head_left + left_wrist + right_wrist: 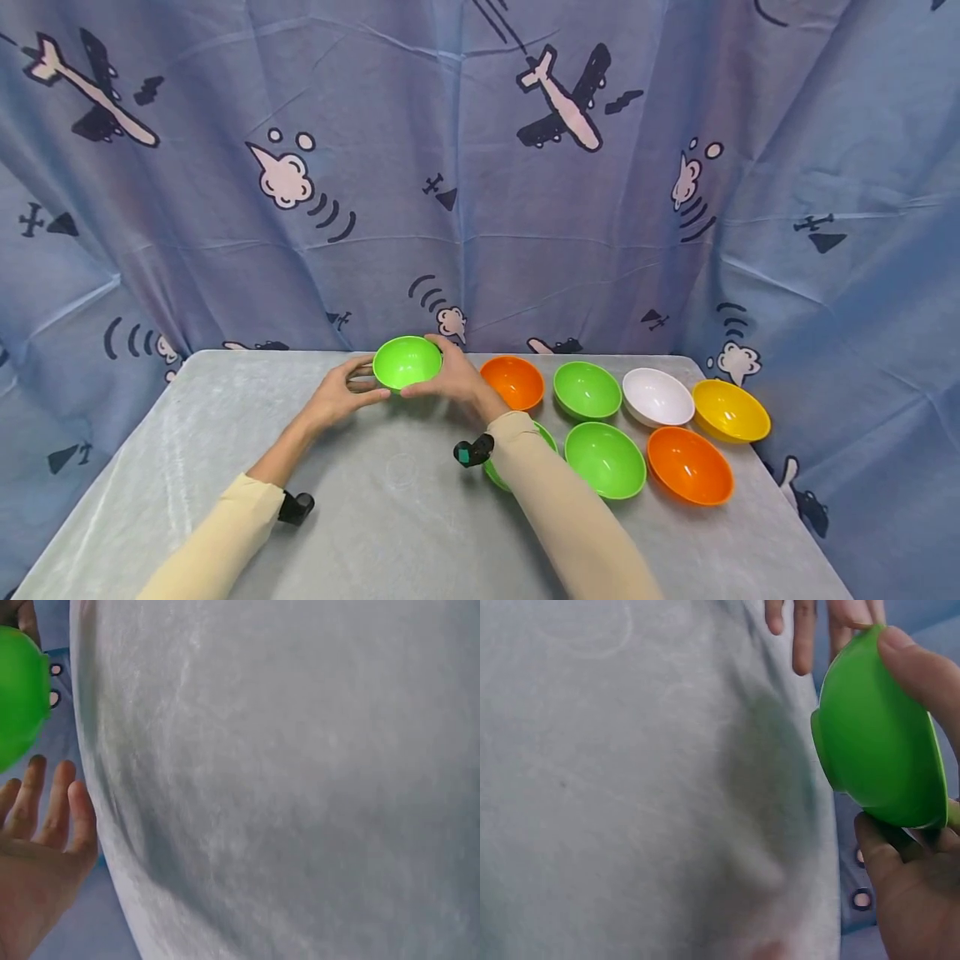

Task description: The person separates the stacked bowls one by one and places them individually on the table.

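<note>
Head view looks down; wrist views closely share the green bowl.

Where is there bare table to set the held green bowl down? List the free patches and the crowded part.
Free: the table's whole left side, from the left hand to the left edge, and the near middle between the two sleeves. Crowded: the right side, where the orange bowl, white bowl, yellow bowl and others cluster. The right hand grips the green bowl.
</note>
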A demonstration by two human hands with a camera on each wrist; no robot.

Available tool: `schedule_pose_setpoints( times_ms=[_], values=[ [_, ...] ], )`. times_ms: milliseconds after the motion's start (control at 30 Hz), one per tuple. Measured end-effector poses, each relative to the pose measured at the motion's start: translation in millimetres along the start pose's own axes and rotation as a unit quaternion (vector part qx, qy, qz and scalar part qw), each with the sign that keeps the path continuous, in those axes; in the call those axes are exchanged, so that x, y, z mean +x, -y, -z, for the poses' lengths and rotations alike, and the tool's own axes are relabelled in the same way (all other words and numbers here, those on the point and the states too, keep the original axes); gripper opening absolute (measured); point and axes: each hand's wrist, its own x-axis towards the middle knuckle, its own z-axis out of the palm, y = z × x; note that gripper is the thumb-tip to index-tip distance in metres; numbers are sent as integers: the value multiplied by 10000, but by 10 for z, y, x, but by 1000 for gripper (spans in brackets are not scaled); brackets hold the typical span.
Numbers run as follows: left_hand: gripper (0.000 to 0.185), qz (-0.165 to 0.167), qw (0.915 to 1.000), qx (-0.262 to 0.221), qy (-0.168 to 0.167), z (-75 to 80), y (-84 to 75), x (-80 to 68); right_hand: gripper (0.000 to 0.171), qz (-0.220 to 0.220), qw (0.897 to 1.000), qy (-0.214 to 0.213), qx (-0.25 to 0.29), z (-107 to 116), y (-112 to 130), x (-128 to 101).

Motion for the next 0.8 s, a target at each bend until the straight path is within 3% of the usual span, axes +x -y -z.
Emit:
schedule_pose_setpoints(
  times_ms=[367,600,800],
  values=[
    [71,77,9993,342,147,180,-6,-171,107,239,9996,133,-14,441,138,-72],
    [64,-15,9956,939,66,284,-39,-275,100,295,9986,235,365,764,135,-190],
    [63,-74,9914,1310,-11,330,-77,-326,98,264,9991,225,249,999,146,-333]
  ],
)
